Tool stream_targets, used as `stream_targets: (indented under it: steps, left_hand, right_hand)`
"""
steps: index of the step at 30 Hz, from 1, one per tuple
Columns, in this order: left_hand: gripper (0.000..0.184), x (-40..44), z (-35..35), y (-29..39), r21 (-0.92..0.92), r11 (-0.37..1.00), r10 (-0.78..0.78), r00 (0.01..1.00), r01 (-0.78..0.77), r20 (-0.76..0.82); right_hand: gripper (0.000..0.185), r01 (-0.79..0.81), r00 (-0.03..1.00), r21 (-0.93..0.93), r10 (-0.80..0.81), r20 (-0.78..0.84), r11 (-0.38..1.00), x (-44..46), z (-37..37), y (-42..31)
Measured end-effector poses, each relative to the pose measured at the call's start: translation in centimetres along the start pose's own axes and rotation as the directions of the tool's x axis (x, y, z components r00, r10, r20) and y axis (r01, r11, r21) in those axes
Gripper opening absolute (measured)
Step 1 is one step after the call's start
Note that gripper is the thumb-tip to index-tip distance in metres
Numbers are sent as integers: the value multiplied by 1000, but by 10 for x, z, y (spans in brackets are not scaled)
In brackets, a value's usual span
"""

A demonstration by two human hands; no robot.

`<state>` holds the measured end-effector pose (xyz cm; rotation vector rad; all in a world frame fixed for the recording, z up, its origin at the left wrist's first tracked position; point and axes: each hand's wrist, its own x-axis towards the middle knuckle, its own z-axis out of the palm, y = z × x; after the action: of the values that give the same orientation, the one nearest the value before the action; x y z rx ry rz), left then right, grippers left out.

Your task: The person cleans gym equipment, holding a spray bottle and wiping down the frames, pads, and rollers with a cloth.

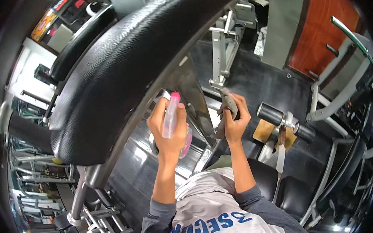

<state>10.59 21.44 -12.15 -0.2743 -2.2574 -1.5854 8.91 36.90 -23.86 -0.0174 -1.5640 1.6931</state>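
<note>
Fingers curled round the pink-tipped spray bottle [170, 121] in the left hand [157, 123], and the right hand [238, 120] grips a bunched grey cloth [230, 105] nearby; past the left, a big black pad [110, 74] slants across, dark floor [257, 79] below

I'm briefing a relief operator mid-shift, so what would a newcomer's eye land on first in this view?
Most likely the big black padded bench, slanting across the upper left and filling more of the view than anything else. Next come the hands near the centre: the left hand grips a spray bottle with a bright pink nozzle, the right hand a grey cloth. The reddish-brown panel at upper right also stands out.
</note>
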Motion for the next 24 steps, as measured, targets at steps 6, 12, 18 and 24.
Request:
stream_targets:
  steps: [6,12,18,24]
  left_hand:
    - [15,11,-1,-7,167,982,96,995,-91,-21]
    - [15,5,-6,-4,-56,998,17,999,-19,-29]
    - [23,-1,-20,-15,-176,984,-27,998,35,49]
    - [23,-5,-20,-21,-190,976,-102,993,111,56]
  right_hand:
    - [41,0,1000,-21,0,-11,1000,22,16,-19]
    - [54,180,983,52,-182,29,982,50,93,-45]
    - [58,274,960,-151,-261,99,950,-5,79,-4]
    - [51,47,995,-53,-42,85,997,50,87,-33]
